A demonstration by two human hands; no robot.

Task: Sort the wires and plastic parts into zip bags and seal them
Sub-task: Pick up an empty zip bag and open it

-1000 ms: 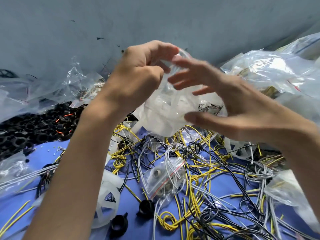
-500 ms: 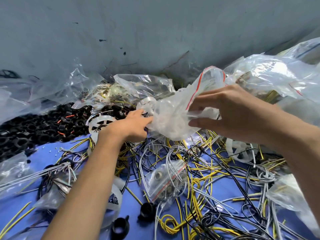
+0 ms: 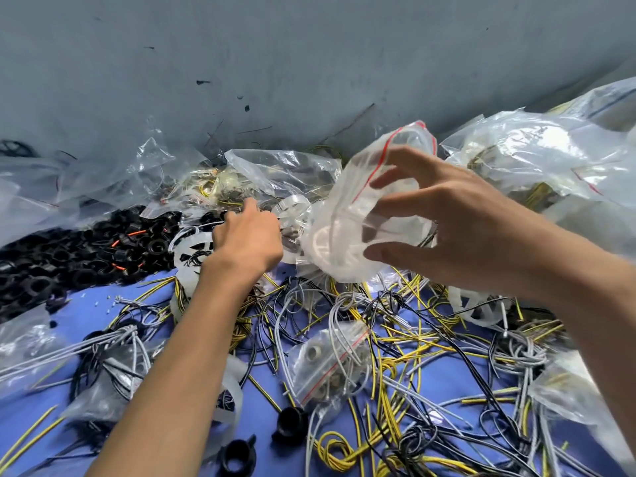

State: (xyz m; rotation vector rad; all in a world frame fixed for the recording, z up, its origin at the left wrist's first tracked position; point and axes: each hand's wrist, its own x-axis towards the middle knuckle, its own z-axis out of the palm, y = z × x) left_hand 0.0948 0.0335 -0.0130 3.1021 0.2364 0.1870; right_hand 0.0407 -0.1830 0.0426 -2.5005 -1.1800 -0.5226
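Right hand (image 3: 457, 232) fingers spread and curled round the open mouth of a clear zip bag (image 3: 340, 259), holding it up above the table, white plastic parts (image 3: 321, 241) inside. Left hand (image 3: 249, 235) reaches far into the pile beside a white ring (image 3: 292, 208); grip can't be told, fingertips hidden. Black parts (image 3: 86, 249) far left. Yellow, grey and black wires (image 3: 395, 339) tangled on the blue table (image 3: 86, 315), near and right.

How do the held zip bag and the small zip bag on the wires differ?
The held zip bag is bigger, lifted and gaping, with white plastic wheels inside; the small zip bag lies on the wires, with grey round parts inside. Both are clear with a red strip.
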